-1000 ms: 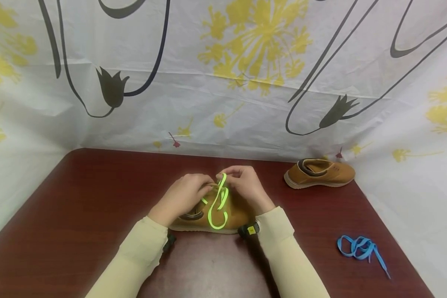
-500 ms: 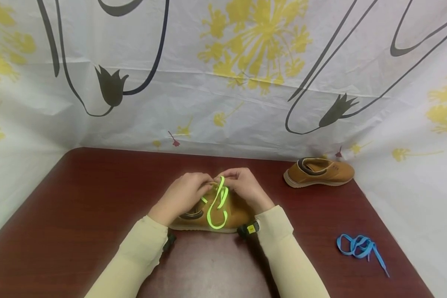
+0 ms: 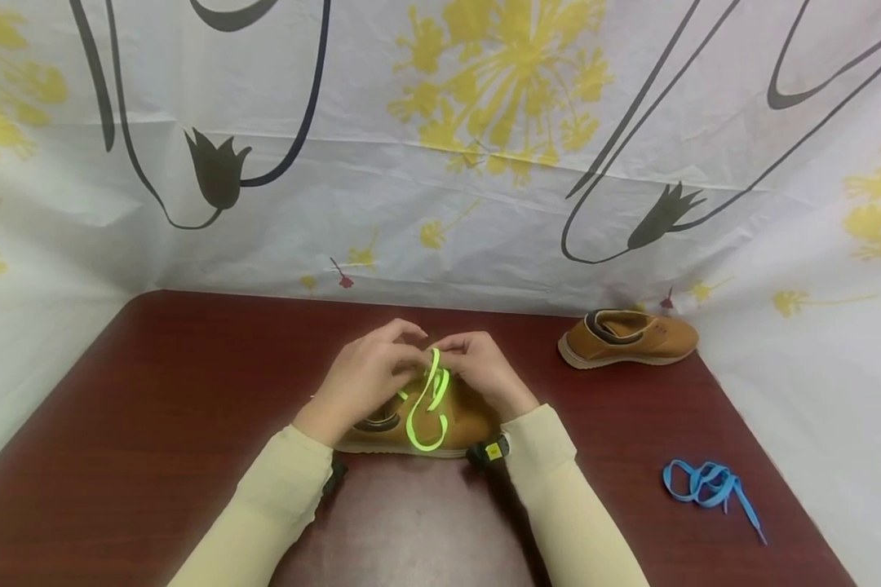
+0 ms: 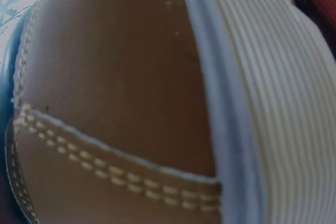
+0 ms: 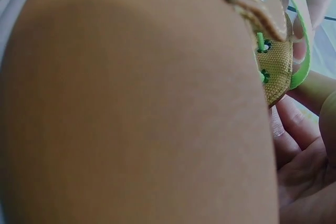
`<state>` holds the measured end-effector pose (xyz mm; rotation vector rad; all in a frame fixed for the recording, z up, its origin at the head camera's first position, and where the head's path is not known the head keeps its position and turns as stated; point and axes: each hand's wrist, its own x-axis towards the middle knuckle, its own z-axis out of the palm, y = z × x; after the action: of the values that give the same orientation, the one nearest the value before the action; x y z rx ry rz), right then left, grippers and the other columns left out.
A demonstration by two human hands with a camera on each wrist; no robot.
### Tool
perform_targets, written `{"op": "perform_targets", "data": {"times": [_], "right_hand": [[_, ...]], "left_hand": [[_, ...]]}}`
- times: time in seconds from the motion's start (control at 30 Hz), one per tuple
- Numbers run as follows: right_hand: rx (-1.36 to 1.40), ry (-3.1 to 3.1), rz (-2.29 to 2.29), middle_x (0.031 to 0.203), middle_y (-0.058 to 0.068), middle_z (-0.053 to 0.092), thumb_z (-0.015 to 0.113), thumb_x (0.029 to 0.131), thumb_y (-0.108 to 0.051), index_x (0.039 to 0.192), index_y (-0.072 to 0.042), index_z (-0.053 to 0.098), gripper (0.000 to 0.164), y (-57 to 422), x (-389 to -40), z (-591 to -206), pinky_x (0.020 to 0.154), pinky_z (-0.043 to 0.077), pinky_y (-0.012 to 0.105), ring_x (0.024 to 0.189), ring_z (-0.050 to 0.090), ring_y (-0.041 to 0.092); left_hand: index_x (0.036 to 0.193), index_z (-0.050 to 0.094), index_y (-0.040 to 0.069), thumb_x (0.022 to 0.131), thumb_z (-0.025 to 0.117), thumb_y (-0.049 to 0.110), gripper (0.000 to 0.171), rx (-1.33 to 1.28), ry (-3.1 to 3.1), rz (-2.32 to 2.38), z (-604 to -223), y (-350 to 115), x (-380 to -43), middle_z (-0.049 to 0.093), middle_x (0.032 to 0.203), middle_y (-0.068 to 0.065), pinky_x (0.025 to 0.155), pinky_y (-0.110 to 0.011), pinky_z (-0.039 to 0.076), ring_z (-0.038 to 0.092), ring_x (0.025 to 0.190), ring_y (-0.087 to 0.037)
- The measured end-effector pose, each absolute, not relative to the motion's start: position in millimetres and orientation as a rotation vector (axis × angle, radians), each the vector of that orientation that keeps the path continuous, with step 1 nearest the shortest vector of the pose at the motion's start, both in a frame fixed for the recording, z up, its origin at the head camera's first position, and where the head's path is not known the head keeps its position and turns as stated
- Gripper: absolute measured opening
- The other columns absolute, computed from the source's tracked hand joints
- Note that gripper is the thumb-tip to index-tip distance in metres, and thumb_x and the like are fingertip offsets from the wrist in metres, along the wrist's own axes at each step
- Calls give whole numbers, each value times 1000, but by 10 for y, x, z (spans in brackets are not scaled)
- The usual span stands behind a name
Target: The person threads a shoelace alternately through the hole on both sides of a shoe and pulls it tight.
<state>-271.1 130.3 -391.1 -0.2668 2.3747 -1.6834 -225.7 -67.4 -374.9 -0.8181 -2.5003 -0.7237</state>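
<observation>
A tan shoe (image 3: pixel 470 416) with pale stitching stands at the middle of the table, toe to the right. A neon green shoelace (image 3: pixel 427 447) hangs in a loop over its near side. My right hand (image 3: pixel 488 371) pinches the shoelace near the eyelets. My left hand (image 3: pixel 363 375) is over the opening, index finger lifted and fingertips close to the right ones; I cannot tell what they hold. In the right wrist view, green lace runs through holes in the eyelet flap (image 5: pixel 275 69), with fingers (image 5: pixel 315 3) at its edge. The shoe's side (image 4: pixel 121 77) fills most of the left wrist view.
A second tan shoe (image 3: pixel 631 338), without a lace, stands at the table's back right corner. A blue shoelace (image 3: pixel 712 485) lies loosely coiled at the right. A patterned white curtain (image 3: pixel 440 163) encloses the dark red table (image 3: pixel 191 424) at the back and sides.
My left hand's index finger has lifted away from the shoe's flap and the hand has risen slightly. The upper part of the green lace has shifted a little left. My right hand barely moves.
</observation>
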Motion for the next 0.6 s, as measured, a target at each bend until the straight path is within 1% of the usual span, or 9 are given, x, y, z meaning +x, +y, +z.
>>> {"op": "perform_targets", "data": {"times": [0.13,0.33,0.5,0.6], "right_hand": [[-263,2376,-1674,87,1,75,72,93,-11,105,4,76,20,1309,-2717,-3924,68,49,23,80,63,9],[-271,2381,-1660,88,1,74,71,93,-12,104,3,77,19,1308,-2717,-3924,72,48,23,84,62,11],[-297,2382,-1613,85,0,73,72,93,-14,99,1,78,17,1317,-2714,-3920,78,47,25,86,61,13],[-303,2387,-1578,82,-1,72,72,93,-16,94,-1,78,16,1321,-2712,-3912,77,47,25,85,60,14]], "left_hand": [[93,82,27,83,85,15,16,-846,-2486,-655,-3770,-671,-2268,67,124,3,69,-27,55,68,99,-13],[93,82,25,82,85,15,15,-874,-2433,-603,-3787,-656,-2281,68,123,1,71,-29,56,70,96,-15],[94,82,24,83,84,15,15,-898,-2391,-529,-3811,-648,-2283,69,120,-1,74,-30,57,70,95,-17],[93,82,25,82,85,15,15,-910,-2363,-475,-3827,-643,-2283,69,119,0,72,-29,56,69,92,-16]]}}
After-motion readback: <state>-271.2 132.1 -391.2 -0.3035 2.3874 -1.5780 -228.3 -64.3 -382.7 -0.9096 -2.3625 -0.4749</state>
